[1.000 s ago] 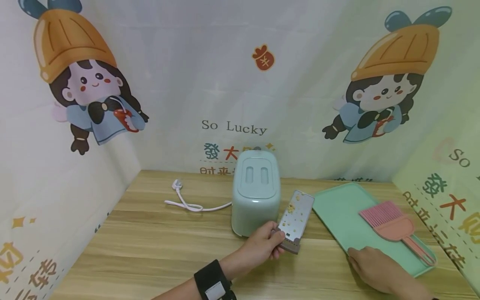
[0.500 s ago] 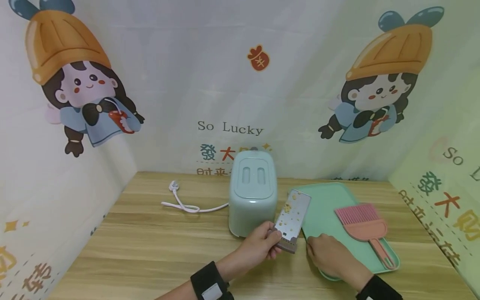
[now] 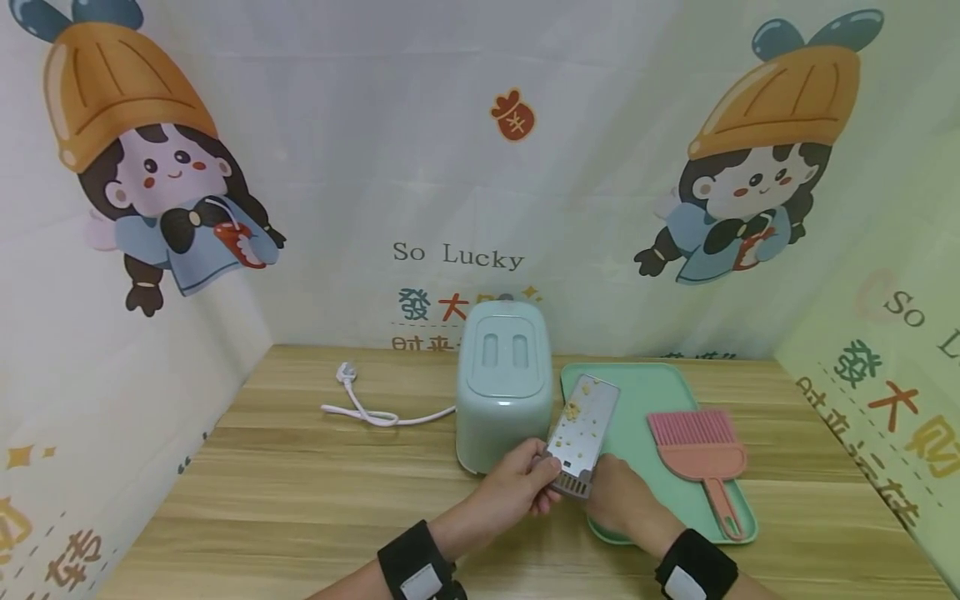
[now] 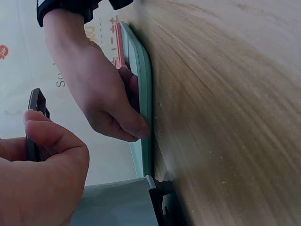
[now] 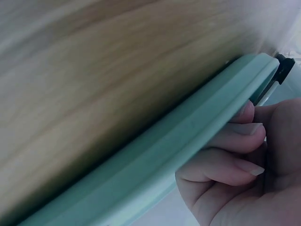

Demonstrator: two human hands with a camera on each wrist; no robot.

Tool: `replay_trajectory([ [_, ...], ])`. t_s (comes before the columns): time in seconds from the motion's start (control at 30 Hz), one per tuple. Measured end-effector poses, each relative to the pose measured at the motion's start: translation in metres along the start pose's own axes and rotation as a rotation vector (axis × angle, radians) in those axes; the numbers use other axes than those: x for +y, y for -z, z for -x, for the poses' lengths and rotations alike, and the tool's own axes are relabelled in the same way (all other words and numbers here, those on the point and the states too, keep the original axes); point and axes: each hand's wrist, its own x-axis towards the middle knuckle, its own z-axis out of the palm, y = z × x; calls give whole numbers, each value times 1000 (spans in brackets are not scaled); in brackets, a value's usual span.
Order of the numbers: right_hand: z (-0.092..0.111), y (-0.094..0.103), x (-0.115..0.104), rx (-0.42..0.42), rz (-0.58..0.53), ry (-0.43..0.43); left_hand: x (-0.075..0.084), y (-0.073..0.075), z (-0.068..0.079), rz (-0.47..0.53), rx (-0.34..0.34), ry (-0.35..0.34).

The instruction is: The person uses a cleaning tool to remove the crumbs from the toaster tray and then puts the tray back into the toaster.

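My left hand [image 3: 517,482] holds the crumb tray [image 3: 587,421] of a toaster by its brown end, thumb on top. Yellowish crumbs lie scattered on its silver surface. Just left of it stands the pale green toaster [image 3: 504,417], upright with its lid on. To the right, my right hand [image 3: 624,498] grips the left rim of a mint green tray [image 3: 645,385]. Its curled fingers show against the tray rim [image 5: 155,165] in the right wrist view. On that tray lies a pink brush [image 3: 701,458], bristles away from me. The crumb tray's far end overlaps the green tray in the head view.
A white power cord [image 3: 408,419] with its plug [image 3: 346,373] lies left of the toaster. Everything stands on a wood-grain table [image 3: 300,500]. A printed curtain [image 3: 450,167] encloses the back and sides.
My right hand has drawn the green tray, with the brush on it, leftward towards the toaster, and it now lies partly beneath the crumb tray in view. My left hand has barely moved.
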Motion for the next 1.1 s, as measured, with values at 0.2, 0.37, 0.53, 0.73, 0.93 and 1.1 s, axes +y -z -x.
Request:
replay_trajectory([
  [0.2, -2, -6, -4, 40, -54, -14, 0, 0, 1, -1, 5, -12],
  [0.37, -1, -3, -6, 38, -40, -22, -1, 2, 1, 16, -11, -11],
  [0.53, 3, 20, 2, 46, 82, 11, -2, 2, 0, 17, -23, -1],
  [0.73, 22, 75, 38, 53, 107, -64, -3, 1, -2, 15, -33, 3],
  [0.93, 48, 113, 82, 21, 113, -150, -2, 1, -1, 21, -39, 8],
  [1.1, 62, 115, 106, 55, 184, -122, -1, 1, -1, 20, -38, 6],
])
